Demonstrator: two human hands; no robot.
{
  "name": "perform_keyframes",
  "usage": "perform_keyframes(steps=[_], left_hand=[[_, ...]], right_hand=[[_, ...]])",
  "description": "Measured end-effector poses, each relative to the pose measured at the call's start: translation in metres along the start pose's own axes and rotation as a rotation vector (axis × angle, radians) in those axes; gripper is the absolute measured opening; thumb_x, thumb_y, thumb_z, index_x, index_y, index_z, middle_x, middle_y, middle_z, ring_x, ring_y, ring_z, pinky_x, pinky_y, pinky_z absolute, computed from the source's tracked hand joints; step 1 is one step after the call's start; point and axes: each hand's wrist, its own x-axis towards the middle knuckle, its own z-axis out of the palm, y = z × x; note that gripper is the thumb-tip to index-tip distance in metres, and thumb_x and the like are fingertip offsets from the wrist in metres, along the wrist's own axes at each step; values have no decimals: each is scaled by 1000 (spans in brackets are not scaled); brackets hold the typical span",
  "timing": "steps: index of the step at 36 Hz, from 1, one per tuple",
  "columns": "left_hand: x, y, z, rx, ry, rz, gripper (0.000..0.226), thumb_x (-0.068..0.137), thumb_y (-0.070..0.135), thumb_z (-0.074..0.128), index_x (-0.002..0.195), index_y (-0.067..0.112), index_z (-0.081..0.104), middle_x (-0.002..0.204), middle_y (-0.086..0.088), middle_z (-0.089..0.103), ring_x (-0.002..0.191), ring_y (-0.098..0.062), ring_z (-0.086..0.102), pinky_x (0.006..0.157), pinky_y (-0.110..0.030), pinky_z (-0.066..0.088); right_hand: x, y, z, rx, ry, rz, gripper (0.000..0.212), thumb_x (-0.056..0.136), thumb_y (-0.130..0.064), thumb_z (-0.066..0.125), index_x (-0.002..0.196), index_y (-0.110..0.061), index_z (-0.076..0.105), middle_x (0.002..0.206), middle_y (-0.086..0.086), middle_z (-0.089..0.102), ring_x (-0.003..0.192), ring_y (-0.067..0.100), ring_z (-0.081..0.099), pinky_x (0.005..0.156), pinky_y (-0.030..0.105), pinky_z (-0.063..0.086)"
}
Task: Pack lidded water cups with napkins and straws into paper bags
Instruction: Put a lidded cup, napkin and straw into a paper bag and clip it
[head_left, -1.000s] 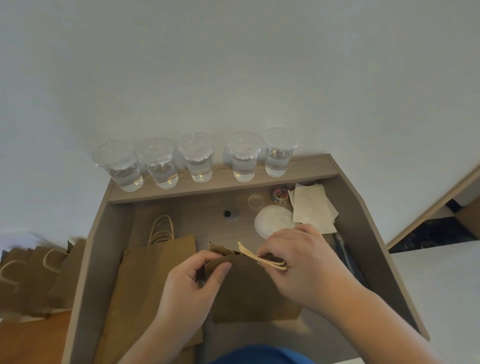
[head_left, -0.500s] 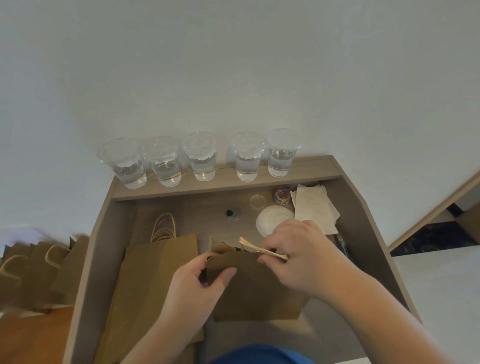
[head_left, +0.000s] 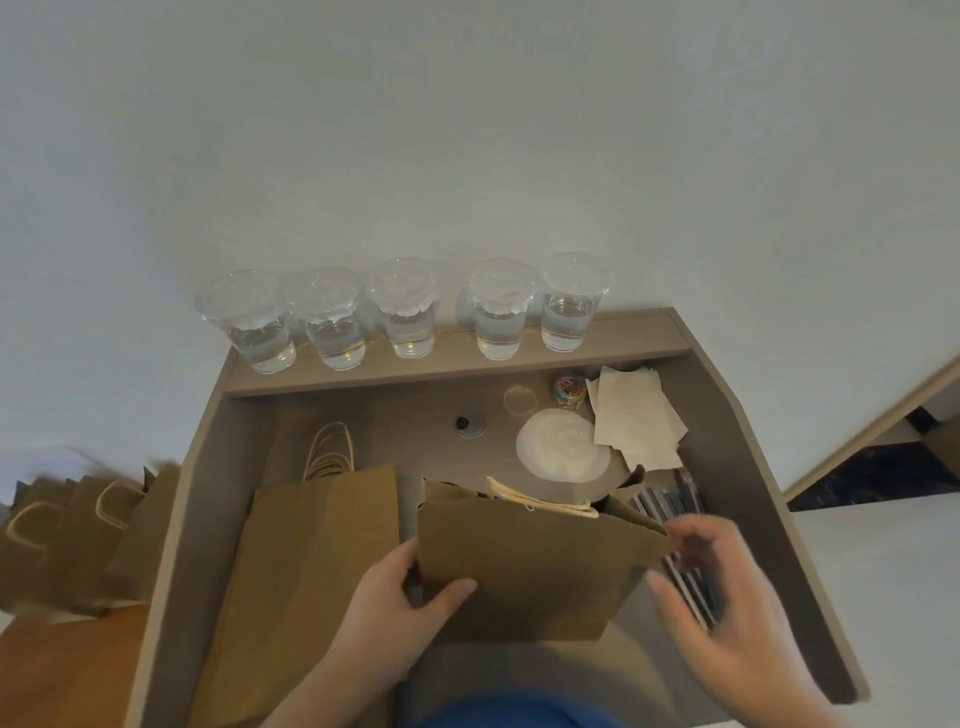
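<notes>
A brown paper bag (head_left: 530, 566) stands partly opened at the middle of the desk, its pale handles folded over the top edge. My left hand (head_left: 400, 608) grips the bag's left edge, thumb on the front face. My right hand (head_left: 727, 587) is blurred, just off the bag's right edge, fingers spread and holding nothing. Several lidded cups of water (head_left: 405, 312) line the back ledge. White napkins (head_left: 634, 415) lie at the back right. Dark wrapped straws (head_left: 675, 514) lie right of the bag.
A stack of flat paper bags (head_left: 311, 561) lies on the desk's left half. More bags (head_left: 72, 535) sit off the desk's left side. A loose clear lid (head_left: 561, 449), a small round lid (head_left: 519, 400) and a ball of colourful bands (head_left: 569, 389) sit behind the bag.
My right hand has let go of the bag's handles and moved right, off the bag's edge. The bag's mouth has spread wider. My left hand keeps its grip.
</notes>
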Motion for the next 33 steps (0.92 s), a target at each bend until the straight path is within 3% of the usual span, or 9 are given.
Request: perform_keyframes(steps=[5,9,12,16,19,22,26,30,33], left_hand=[[4,-8,4,44,-41,-57,38,80,38,91,112,36,69,104,33,73,98,7,69,90,-25,59],[5,-5,1,49,-44,-40,39,81,36,91,111,39,67,103,36,72,98,8,69,82,-12,55],[4,0,-2,33,18,30,37,80,29,92,111,31,72,101,28,76,96,5,72,82,-13,56],[3,4,-3,-54,80,101,35,81,18,91,110,29,75,102,23,79,97,6,73,81,-9,55],[5,0,-5,-98,79,101,35,81,22,91,111,31,76,105,21,80,99,4,74,82,-9,55],[7,-8,-4,-93,46,59,43,73,41,96,111,32,76,106,19,80,100,0,74,85,-15,58],[7,-21,0,-37,0,13,60,59,62,90,109,34,73,105,21,80,100,-1,75,85,-15,58],[9,-30,3,84,-87,-40,58,57,60,90,106,39,67,100,40,71,97,17,66,79,-2,48],[12,-36,7,195,-125,-65,50,64,54,91,103,44,62,93,32,73,96,24,61,77,-2,46]], right_hand=[[-4,14,21,176,-104,152,34,82,-55,73,114,-53,63,111,-13,73,106,9,70,90,38,60],[5,9,24,234,-120,164,31,83,-63,72,113,-55,65,111,-15,75,108,6,70,87,32,60],[12,4,24,233,-141,165,46,78,-84,67,112,-53,68,112,-17,76,109,5,70,83,24,60],[17,4,30,301,-144,187,50,75,-86,69,115,-56,68,115,-20,76,113,0,69,82,12,58],[20,9,34,329,-189,197,50,79,-81,70,120,-52,69,118,-15,76,115,6,70,93,28,57],[22,17,35,339,-229,215,45,84,-74,70,121,-49,71,117,-11,77,114,10,71,96,40,57],[27,23,33,356,-291,213,32,92,-58,66,120,-45,75,117,-6,79,114,14,72,95,31,57],[31,30,31,352,-344,214,30,93,-55,72,121,-45,74,118,-5,79,113,12,72,94,23,57],[29,46,37,273,-400,222,35,95,-29,78,125,-46,71,120,-9,77,113,12,72,97,26,57]])
